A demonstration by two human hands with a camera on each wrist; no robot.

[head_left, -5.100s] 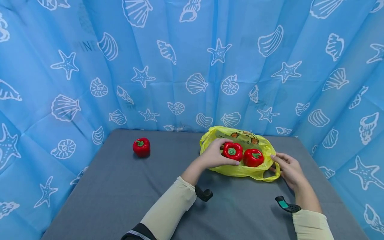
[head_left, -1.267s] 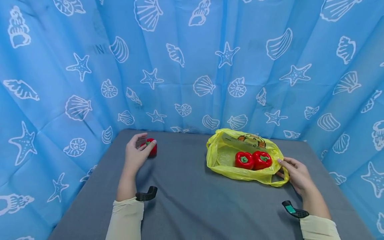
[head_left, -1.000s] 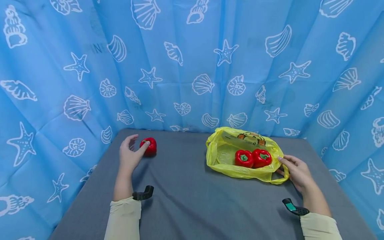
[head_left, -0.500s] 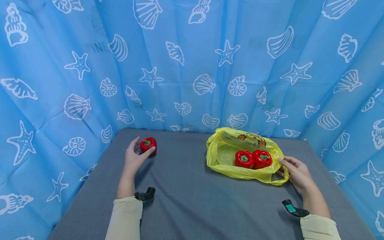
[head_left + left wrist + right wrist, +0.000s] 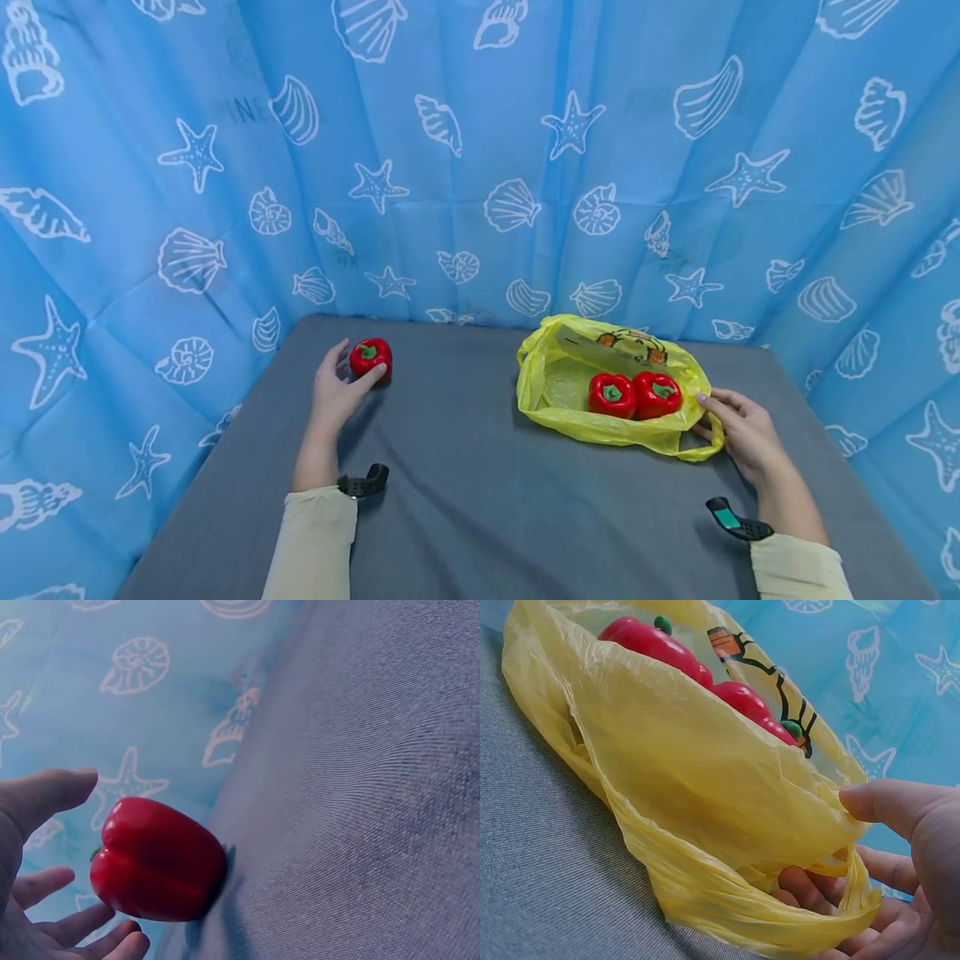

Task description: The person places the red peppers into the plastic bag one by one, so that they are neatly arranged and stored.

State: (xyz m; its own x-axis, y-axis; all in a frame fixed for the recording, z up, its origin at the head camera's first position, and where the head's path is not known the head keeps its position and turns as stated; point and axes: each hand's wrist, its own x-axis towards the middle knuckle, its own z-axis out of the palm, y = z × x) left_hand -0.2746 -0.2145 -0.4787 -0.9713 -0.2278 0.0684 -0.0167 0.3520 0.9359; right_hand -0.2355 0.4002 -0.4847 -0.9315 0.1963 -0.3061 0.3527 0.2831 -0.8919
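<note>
A red bell pepper (image 5: 370,360) with a green stem stands alone at the far left of the table. My left hand (image 5: 339,392) is around its near left side, thumb and fingers spread. In the left wrist view, the thumb (image 5: 56,796) shows apart from this pepper (image 5: 161,862), and the fingertips are close to its stem end. My right hand (image 5: 747,433) pinches the right edge of a yellow plastic bag (image 5: 577,427) between thumb and fingers; some fingers pass behind its handle loop (image 5: 855,900). Two more red bell peppers (image 5: 611,395) lie side by side in the bag.
A grey cloth covers the table (image 5: 480,500). Behind it and along both sides hangs a blue curtain (image 5: 480,150) printed with white shells and starfish. The bag's mouth gapes upward, its left part bare inside.
My left hand has gone from a pepper at the bag to the lone pepper at the left; that first pepper now rests in the bag. My right hand keeps its hold on the bag's edge.
</note>
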